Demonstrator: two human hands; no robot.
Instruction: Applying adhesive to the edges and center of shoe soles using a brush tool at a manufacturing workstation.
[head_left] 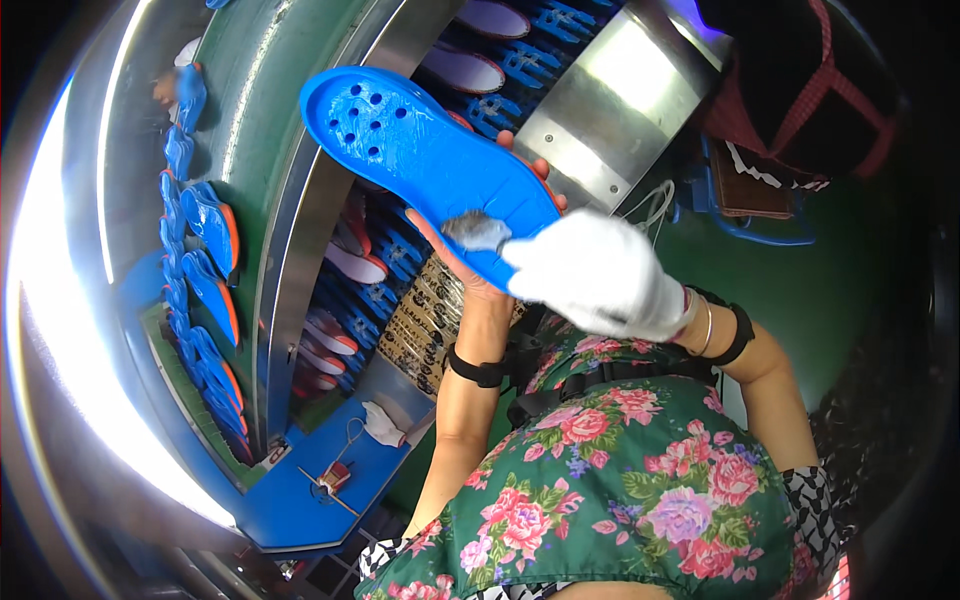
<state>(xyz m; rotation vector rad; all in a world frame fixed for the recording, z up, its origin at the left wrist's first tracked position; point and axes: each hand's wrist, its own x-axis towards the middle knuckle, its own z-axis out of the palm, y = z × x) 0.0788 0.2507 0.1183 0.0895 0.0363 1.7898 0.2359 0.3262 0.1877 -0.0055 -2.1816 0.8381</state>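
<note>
A blue shoe sole (pixel 400 150), with a cluster of round holes at its far left end, rests across my bare left hand (pixel 458 258). My left hand is closed round the sole from below, thumb at the near edge and fingertips curling over the far edge. The sole's upper face looks glossy and wet. In a white glove, my right hand (pixel 600 275) is closed on a brush (pixel 480 232), slightly blurred. The bristles touch the sole near its right end, and the glove hides most of the handle.
Left of me runs a green conveyor belt (pixel 262 110) with a metal edge, carrying several blue soles with orange rims (pixel 212 290). Under it, a rack holds pale soles (pixel 465 70). A blue table (pixel 290 500) bears a white glove (pixel 382 425). A metal panel (pixel 610 100) stands ahead.
</note>
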